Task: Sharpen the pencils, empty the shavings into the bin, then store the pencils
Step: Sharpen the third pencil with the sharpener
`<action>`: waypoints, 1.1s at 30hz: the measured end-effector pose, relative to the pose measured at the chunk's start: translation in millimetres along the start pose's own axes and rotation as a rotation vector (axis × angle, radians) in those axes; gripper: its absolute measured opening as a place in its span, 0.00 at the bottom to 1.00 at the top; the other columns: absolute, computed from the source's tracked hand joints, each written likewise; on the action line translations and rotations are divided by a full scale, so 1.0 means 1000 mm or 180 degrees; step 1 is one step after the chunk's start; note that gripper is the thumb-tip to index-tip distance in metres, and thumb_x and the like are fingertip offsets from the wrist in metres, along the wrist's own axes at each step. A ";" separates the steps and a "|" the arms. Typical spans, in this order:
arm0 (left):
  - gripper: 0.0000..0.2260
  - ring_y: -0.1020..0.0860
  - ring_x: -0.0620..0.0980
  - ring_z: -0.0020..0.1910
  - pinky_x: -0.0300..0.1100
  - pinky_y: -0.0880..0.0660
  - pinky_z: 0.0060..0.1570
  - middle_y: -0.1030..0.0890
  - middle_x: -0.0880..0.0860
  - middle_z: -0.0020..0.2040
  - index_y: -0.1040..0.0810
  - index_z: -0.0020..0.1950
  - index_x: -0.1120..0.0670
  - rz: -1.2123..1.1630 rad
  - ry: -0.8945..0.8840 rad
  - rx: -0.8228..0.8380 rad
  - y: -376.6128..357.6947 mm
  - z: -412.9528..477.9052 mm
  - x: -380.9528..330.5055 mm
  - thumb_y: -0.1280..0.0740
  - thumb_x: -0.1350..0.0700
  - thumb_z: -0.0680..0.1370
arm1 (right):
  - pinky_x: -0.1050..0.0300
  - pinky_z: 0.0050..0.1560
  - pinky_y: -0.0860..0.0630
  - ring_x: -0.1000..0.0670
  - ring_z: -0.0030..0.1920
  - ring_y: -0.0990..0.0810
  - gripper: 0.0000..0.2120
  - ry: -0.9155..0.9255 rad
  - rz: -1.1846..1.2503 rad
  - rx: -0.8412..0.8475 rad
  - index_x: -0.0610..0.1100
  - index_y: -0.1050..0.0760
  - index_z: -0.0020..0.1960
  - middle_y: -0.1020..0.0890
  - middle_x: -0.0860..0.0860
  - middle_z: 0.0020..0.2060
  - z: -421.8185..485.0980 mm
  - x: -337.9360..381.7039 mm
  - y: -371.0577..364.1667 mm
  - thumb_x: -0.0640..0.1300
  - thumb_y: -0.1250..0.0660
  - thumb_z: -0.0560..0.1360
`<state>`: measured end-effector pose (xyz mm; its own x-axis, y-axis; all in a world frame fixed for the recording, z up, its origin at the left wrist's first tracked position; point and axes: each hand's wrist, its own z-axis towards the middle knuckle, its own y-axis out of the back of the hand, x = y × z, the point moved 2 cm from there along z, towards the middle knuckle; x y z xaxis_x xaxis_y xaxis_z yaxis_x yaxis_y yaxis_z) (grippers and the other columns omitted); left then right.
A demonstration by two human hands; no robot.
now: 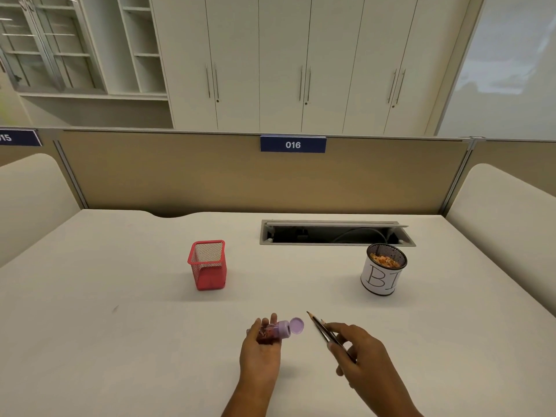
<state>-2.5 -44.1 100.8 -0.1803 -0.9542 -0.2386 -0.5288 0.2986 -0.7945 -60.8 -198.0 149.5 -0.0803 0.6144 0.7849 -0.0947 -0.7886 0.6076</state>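
Head view: left hand (pixel 260 347) grips the sharpener (pixel 282 329) at lower centre (purple hinged cap flipped open, clear barrel holding shavings). Right hand (pixel 361 356), just beside it, pinches dark pencils (pixel 319 325), tips toward upper left. Square red mesh holder (pixel 207 266) stands left of centre; round mesh bin (pixel 383 275), paper-wrapped, stands at right.

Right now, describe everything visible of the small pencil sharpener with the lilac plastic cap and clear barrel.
The lilac-capped sharpener lies on its side in the left hand, its head pointing right with the round flip lid open. The clear barrel holds reddish shavings. The hand grips the barrel; nothing else touches it.
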 end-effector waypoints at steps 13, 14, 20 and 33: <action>0.07 0.25 0.56 0.41 0.44 0.22 0.24 0.28 0.58 0.38 0.31 0.40 0.61 0.0400 0.0435 0.0049 -0.013 -0.011 0.018 0.39 0.67 0.78 | 0.78 0.37 0.33 0.70 0.38 0.28 0.14 0.0394 -0.0510 -0.0518 0.53 0.21 0.52 0.29 0.60 0.33 0.005 -0.004 -0.008 0.47 0.39 0.69; 0.08 0.25 0.56 0.41 0.45 0.22 0.24 0.27 0.58 0.37 0.31 0.39 0.61 0.0368 0.0439 0.0069 -0.012 -0.010 0.018 0.40 0.67 0.78 | 0.78 0.37 0.33 0.70 0.37 0.28 0.14 0.0381 -0.0507 -0.0541 0.53 0.22 0.51 0.29 0.58 0.33 0.005 -0.005 -0.009 0.47 0.40 0.68; 0.09 0.19 0.56 0.33 0.46 0.21 0.29 0.27 0.58 0.36 0.31 0.40 0.60 0.0232 0.0368 0.0134 -0.006 -0.003 0.014 0.41 0.64 0.80 | 0.79 0.37 0.33 0.71 0.36 0.28 0.14 0.0382 -0.0499 -0.0509 0.55 0.24 0.48 0.28 0.55 0.33 0.003 -0.006 -0.011 0.44 0.42 0.67; 0.09 0.19 0.53 0.24 0.46 0.22 0.25 0.29 0.56 0.37 0.32 0.41 0.59 -0.0048 0.0339 0.0218 -0.014 -0.006 0.008 0.44 0.61 0.81 | 0.79 0.34 0.35 0.55 0.41 0.26 0.16 0.0661 -0.1088 -0.0701 0.55 0.27 0.45 0.22 0.55 0.32 0.001 -0.016 -0.011 0.40 0.30 0.62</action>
<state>-1.5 -56.0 112.8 -0.2617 -0.9503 -0.1687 -0.4748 0.2789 -0.8347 -57.8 -198.9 130.4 -0.2028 0.8484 0.4890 -0.3574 -0.5290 0.7696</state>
